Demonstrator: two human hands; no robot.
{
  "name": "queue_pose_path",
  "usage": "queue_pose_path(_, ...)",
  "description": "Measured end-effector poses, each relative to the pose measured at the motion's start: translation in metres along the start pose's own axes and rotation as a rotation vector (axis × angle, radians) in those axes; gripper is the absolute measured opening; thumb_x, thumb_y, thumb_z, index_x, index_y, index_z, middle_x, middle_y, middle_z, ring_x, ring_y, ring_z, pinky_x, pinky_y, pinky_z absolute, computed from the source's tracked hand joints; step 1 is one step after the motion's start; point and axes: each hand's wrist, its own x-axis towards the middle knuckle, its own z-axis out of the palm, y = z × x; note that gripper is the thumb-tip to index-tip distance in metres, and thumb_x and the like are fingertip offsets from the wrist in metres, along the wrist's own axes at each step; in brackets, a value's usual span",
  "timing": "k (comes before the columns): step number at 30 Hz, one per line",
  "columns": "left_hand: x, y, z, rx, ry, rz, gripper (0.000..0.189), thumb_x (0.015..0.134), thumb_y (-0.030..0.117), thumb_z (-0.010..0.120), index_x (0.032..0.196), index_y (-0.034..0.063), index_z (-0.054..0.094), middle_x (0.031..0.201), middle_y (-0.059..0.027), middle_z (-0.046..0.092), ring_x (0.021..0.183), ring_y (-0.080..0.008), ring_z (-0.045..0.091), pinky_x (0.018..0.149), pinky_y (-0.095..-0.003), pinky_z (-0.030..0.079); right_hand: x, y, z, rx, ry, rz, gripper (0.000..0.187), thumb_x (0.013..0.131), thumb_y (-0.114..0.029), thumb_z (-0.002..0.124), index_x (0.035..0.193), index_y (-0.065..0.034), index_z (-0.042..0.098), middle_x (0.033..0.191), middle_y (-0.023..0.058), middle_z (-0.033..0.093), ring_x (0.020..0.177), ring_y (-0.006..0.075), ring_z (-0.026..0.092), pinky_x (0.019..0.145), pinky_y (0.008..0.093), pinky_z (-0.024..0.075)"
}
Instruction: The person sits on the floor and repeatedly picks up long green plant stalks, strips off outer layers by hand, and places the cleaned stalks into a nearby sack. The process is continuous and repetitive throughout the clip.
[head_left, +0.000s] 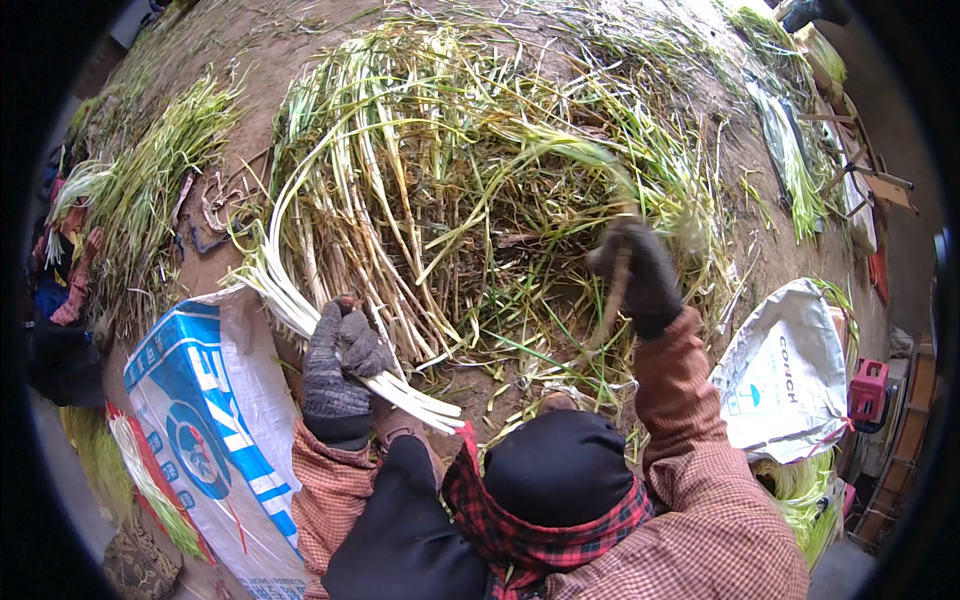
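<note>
Several pale garlic shoots (289, 300) run through my left hand (343, 349), which is closed around them in a grey knitted glove; their white ends stick out toward my knees. Raised at the right, my gloved right hand (634, 266) is shut on leafy plant stalks (618, 281), blurred by motion. Which of their strands it grips is hard to tell. Between and beyond both hands lies a large heap of long green and brown stalks (375, 180). Dry scraps and cut leaves (525, 360) litter the soil near my feet.
A printed blue and white woven sack (217, 420) lies at the left; a white sack (787, 375) is at the right. Another person's forearm (77, 289) shows at the far left beside more stalks (161, 165). A pink plastic object (868, 390) and a folding stool (862, 176) stand at the right.
</note>
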Motion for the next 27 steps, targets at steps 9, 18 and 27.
queue_pose_path(9, -0.001, -0.009, 0.002, 0.036, 0.038, -0.039, 0.026, 0.091, 0.026, 0.037, 0.094, 0.0055, 0.053, 0.052, 0.0037, 0.033, 0.035, -0.0066, 0.028, 0.032, -0.0229, 0.025, -0.013, -0.021, 0.053, 0.081, -0.06, 0.431, 0.01, 0.076, -0.005, 0.059, 0.084, -0.0016, 0.055, 0.069, -0.0001, 0.052, 0.062, 0.0081, 0.049, 0.056, 0.0245, 0.0434)
queue_pose_path(18, 0.004, -0.036, -0.004, 0.306, 0.14, -0.212, 0.033, 0.089, 0.027, 0.04, 0.114, 0.0063, 0.047, 0.055, 0.0024, 0.039, 0.037, -0.008, 0.029, 0.038, -0.0239, 0.027, -0.041, 0.006, 0.114, -0.524, -0.505, -0.204, 0.014, 0.067, -0.016, 0.065, 0.069, -0.0101, 0.052, 0.056, 0.0087, 0.048, 0.054, 0.0312, 0.049, 0.053, 0.0383, 0.0394)
queue_pose_path(27, 0.009, -0.058, -0.01, 0.741, 0.395, -0.186, 0.012, 0.076, 0.012, 0.064, 0.074, 0.0085, 0.052, 0.047, 0.0013, 0.042, 0.031, -0.0087, 0.034, 0.03, -0.0231, 0.025, -0.061, 0.013, 0.122, -0.551, -0.654, -0.129, 0.016, 0.069, -0.023, 0.064, 0.07, -0.0123, 0.052, 0.058, 0.0063, 0.05, 0.056, 0.0292, 0.05, 0.053, 0.0378, 0.0383)
